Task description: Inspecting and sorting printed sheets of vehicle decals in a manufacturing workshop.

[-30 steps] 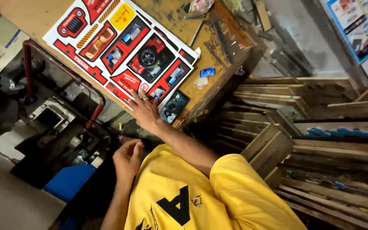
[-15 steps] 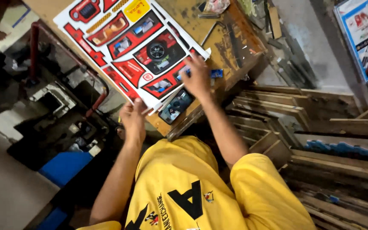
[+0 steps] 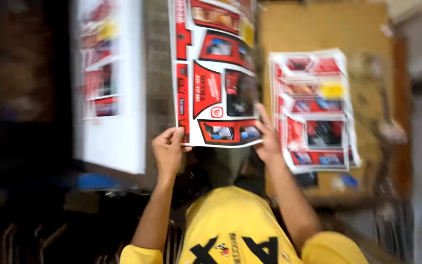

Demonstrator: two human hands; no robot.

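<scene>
My left hand [image 3: 168,152] and my right hand [image 3: 268,142] each grip a bottom corner of a large printed sheet [image 3: 216,73]. The sheet is white with red and black cut-out panels, and it is raised in front of me. To the right of it, a stack of similar printed sheets [image 3: 316,110] lies on a brown table [image 3: 372,73]. My right hand is just left of that stack. The picture is motion-blurred.
A big white sheet or board [image 3: 111,88] with the same red prints stands at the left, blurred. A blue object [image 3: 96,182] lies below it in a dark area. My yellow shirt [image 3: 235,230] fills the bottom middle. Small items sit near the table's near edge [image 3: 348,182].
Both hands were at the edge of the sheets on the table; now they hold one sheet lifted off the stack. The view has swung sharply.
</scene>
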